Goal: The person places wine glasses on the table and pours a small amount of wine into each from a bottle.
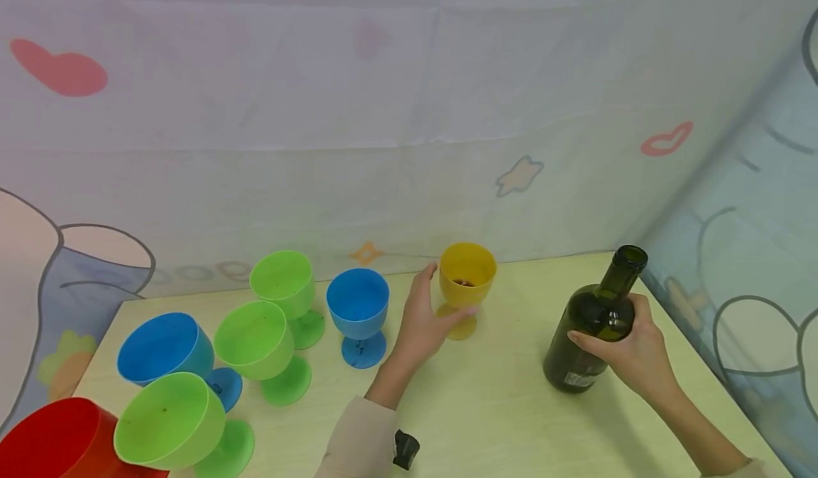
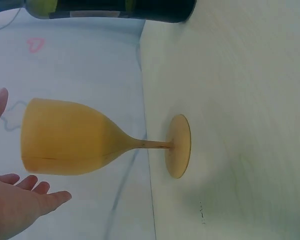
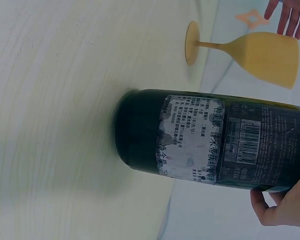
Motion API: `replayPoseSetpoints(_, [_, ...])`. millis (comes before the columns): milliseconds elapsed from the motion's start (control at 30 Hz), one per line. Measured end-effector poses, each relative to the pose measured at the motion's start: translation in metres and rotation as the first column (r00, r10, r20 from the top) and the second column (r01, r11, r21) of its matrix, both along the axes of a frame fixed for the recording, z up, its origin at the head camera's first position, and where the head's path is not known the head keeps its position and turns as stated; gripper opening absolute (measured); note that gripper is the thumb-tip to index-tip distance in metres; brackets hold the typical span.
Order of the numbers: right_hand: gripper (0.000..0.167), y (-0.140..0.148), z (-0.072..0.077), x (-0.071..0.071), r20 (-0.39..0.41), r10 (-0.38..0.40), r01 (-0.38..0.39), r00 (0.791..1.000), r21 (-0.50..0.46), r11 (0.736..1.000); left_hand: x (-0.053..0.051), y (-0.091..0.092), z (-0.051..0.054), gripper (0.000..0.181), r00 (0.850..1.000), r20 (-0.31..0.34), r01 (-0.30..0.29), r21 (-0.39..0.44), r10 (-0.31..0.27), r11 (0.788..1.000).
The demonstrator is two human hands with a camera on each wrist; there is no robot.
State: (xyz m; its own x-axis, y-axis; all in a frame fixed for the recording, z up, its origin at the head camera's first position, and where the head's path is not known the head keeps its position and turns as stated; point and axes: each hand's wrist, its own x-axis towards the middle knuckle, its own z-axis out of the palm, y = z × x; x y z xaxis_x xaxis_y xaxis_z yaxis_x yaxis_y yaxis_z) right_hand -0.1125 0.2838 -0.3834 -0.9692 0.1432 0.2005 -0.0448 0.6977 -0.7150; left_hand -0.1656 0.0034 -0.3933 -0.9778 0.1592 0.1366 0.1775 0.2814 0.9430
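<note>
A yellow plastic goblet [image 1: 468,275] stands upright on the table with a little dark liquid at its bottom. Beside its bowl is my left hand [image 1: 423,318], thumb and fingers spread; in the left wrist view a gap shows between the hand [image 2: 20,202] and the goblet [image 2: 70,137]. Farther right, my right hand [image 1: 639,354] grips a dark green wine bottle [image 1: 584,322] round its upper body. The bottle is uncapped, its neck pointing up. Its printed back label [image 3: 190,137] faces the right wrist camera. Whether its base touches the table cannot be told.
Left of the hands stand more goblets: a blue one [image 1: 358,307], several green ones [image 1: 281,283], another blue one [image 1: 166,350] and a red one [image 1: 57,439]. A small black object [image 1: 405,449] lies by the left sleeve. A printed cloth [image 1: 383,109] hangs behind the table.
</note>
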Motion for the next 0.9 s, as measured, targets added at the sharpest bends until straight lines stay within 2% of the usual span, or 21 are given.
replayPoseSetpoints(233, [0.076, -0.001, 0.001, 0.0, 0.002, -0.006, 0.006, 1.0, 0.0, 1.0, 0.017, -0.008, 0.008, 0.08, 0.999, -0.025, 0.02, -0.063, -0.022, 0.998])
replayPoseSetpoints(467, [0.077, 0.001, 0.0, 0.001, 0.001, -0.004, 0.004, 1.0, -0.008, 1.0, 0.033, -0.022, 0.027, 0.077, 0.997, -0.069, 0.017, -0.101, -0.024, 0.995])
replayPoseSetpoints(700, [0.077, 0.001, 0.0, 0.0, -0.004, -0.003, 0.003, 1.0, -0.008, 1.0, 0.04, -0.047, 0.045, 0.077, 0.989, -0.143, -0.05, -0.164, 0.027, 0.985])
replayPoseSetpoints(900, [0.077, 0.001, -0.001, 0.0, -0.009, -0.006, 0.006, 1.0, -0.002, 1.0, 0.042, -0.068, 0.05, 0.077, 0.984, -0.165, -0.097, -0.175, 0.068, 0.98])
